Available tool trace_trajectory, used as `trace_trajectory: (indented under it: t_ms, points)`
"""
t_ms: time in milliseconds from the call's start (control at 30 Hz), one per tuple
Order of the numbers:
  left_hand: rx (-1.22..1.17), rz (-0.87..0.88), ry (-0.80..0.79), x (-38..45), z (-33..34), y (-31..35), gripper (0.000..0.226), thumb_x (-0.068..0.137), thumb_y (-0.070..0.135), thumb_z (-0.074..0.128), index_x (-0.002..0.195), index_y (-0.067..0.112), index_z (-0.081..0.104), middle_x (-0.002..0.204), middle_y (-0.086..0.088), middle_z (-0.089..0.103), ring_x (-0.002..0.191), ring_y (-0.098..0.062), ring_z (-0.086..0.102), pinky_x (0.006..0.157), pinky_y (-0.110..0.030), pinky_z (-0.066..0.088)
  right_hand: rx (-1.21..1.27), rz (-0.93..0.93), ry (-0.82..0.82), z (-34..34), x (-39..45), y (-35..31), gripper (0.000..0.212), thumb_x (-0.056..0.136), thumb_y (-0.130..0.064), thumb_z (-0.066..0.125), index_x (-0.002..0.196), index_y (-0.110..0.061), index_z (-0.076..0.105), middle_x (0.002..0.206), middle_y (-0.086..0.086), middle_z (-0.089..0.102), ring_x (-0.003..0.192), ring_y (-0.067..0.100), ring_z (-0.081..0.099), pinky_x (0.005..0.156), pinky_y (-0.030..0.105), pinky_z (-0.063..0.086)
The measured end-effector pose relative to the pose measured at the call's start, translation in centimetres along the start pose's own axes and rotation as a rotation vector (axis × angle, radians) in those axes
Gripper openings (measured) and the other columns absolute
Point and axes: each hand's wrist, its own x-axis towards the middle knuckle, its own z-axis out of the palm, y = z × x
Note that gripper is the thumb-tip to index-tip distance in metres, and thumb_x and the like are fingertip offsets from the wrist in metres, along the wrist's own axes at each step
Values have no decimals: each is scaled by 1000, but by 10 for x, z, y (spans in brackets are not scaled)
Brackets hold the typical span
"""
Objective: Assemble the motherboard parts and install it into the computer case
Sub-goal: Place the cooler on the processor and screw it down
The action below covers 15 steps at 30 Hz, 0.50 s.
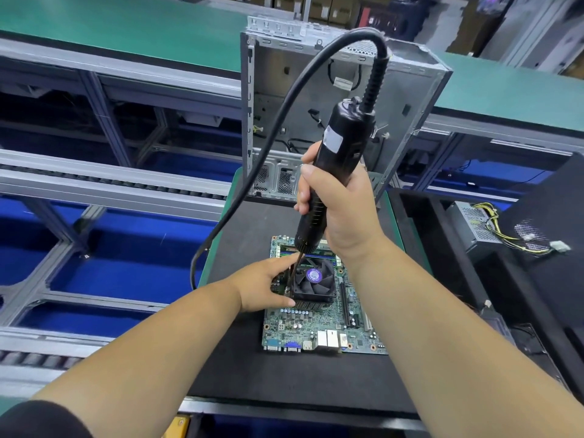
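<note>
A green motherboard [319,324] lies flat on a black mat [284,374], ports toward me. A black CPU cooler fan [313,281] with a purple centre label sits on it. My right hand [341,213] grips a black electric screwdriver [335,165] held upright, its bit pointing down at the cooler's left edge. My left hand [267,287] rests against the cooler's left side, thumb and fingers touching the cooler and the bit. Behind the mat stands the open grey computer case [316,99], its inside facing me.
The screwdriver's thick black cable [262,159] loops up over the case and down the mat's left side. A power supply [483,226] with yellow and black wires sits at right beside a black panel [553,222]. Conveyor rails [110,184] and green belts run left and behind.
</note>
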Motion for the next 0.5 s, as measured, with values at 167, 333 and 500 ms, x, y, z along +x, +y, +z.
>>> trace_trajectory:
  t_ms: [167, 333, 500]
  points:
    - [331, 74, 83, -10, -13, -15, 104, 77, 51, 74, 154, 34, 5, 157, 5, 27, 142, -14, 27, 112, -21, 22, 15, 6, -12, 3, 0, 0, 21, 82, -10, 60, 100, -4, 52, 64, 8, 48, 54, 20, 45, 53, 29, 44]
    - [542, 46, 155, -29, -39, -43, 96, 84, 58, 61, 155, 27, 4, 153, 3, 29, 139, -16, 29, 114, -27, 26, 7, 9, -7, 3, 0, -1, 21, 82, -11, 60, 100, -4, 53, 64, 8, 49, 54, 21, 45, 54, 30, 44]
    - [115, -61, 199, -24, -28, -30, 85, 80, 38, 72, 150, 32, 25, 140, 8, 38, 130, -10, 40, 109, -27, 34, 1, -4, 8, 6, -1, 1, 21, 82, -11, 60, 100, -3, 53, 66, 7, 50, 55, 19, 47, 53, 30, 45]
